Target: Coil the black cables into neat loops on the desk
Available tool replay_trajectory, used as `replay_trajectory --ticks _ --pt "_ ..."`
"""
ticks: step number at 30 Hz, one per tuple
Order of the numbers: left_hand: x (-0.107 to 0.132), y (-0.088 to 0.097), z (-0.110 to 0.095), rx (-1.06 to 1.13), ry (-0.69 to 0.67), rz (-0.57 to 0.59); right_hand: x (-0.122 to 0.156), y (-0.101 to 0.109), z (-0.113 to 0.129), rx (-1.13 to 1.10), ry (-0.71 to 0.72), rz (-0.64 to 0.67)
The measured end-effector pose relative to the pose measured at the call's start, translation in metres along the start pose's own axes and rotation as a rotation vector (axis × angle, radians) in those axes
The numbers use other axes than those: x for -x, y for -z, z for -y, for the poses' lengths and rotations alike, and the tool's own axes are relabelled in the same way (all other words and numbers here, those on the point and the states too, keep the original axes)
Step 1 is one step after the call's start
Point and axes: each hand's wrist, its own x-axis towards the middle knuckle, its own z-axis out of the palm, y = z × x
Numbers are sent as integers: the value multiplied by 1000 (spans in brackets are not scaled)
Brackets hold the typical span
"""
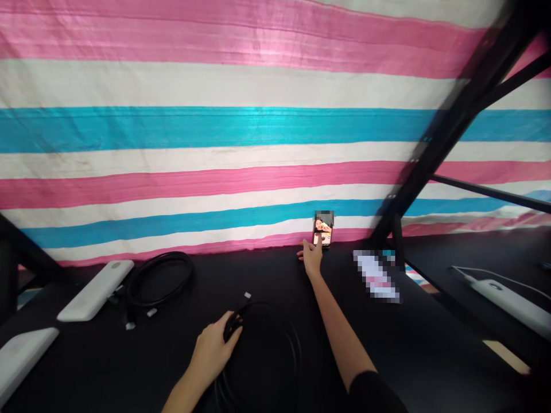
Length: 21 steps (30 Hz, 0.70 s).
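Note:
My left hand (215,345) is closed on a coiled black cable (298,347), gripping the left side of its loops on the black tabletop (275,281). One white-tipped cable end (247,296) lies just beyond those fingers. At the back of the table, my right hand (313,258) reaches to a phone (323,229) propped upright against the striped sheet. Its fingers are apart and one is stretched over the lit screen; whether it touches the glass I cannot tell. Nothing is held in that hand.
A long white device (95,291) and a second black cable coil (189,268) lie at the left, with another white device (26,362) nearer. A blurred pale sheet (375,278) is right of the phone. Beyond the black metal frame (465,123) sits a corded white device (512,304).

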Motion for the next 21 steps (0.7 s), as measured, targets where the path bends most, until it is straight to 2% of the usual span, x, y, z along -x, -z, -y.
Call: replay_trajectory --ticks 4,8,13,15,17,19,21 --pt "2 1 -2 43 14 24 5 2 4 -83 63 15" --pt "-1 0 -3 280 19 18 19 3 8 -124 13 143" --pt "-5 3 -8 594 22 -145 69 9 19 -94 -70 484" --pt "-5 6 -10 656 23 -219 96 13 26 -97 -126 702" --pt "-5 9 -11 695 27 -278 120 17 34 -91 -155 860" --pt "-5 10 -11 722 40 -316 136 18 42 -50 -165 963" --pt "-6 10 -10 742 55 -330 143 17 47 9 -155 1010"
